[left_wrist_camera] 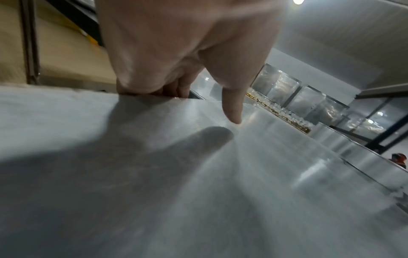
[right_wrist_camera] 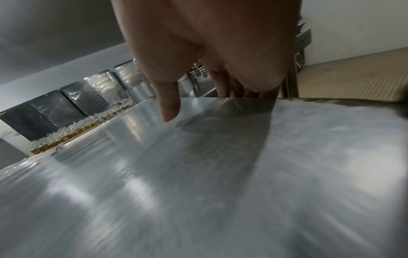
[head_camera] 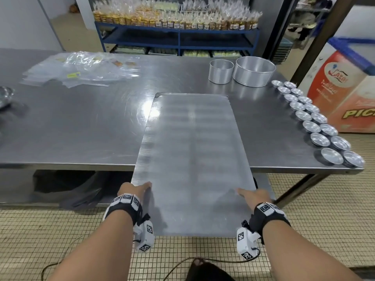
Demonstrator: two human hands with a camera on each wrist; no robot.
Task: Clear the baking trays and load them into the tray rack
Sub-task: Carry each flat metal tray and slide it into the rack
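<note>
A large flat metal baking tray [head_camera: 192, 159] lies lengthwise, its far half on the steel table [head_camera: 81, 126] and its near half sticking out over the floor. My left hand [head_camera: 135, 188] grips the tray's left edge, thumb on top and fingers curled under. My right hand [head_camera: 254, 194] grips the right edge the same way. In the left wrist view the thumb [left_wrist_camera: 233, 108] presses on the tray [left_wrist_camera: 198, 192]. In the right wrist view the thumb [right_wrist_camera: 169, 108] lies on the tray [right_wrist_camera: 220, 183], fingers under its rim. The tray top is bare.
Two rows of several small foil cups [head_camera: 316, 126] line the table's right edge. Two round metal tins [head_camera: 253, 71] stand at the back right. Clear plastic bags [head_camera: 81, 67] lie at the back left. A blue shelf [head_camera: 178, 37] of packed goods stands behind. Cardboard box [head_camera: 345, 94] at right.
</note>
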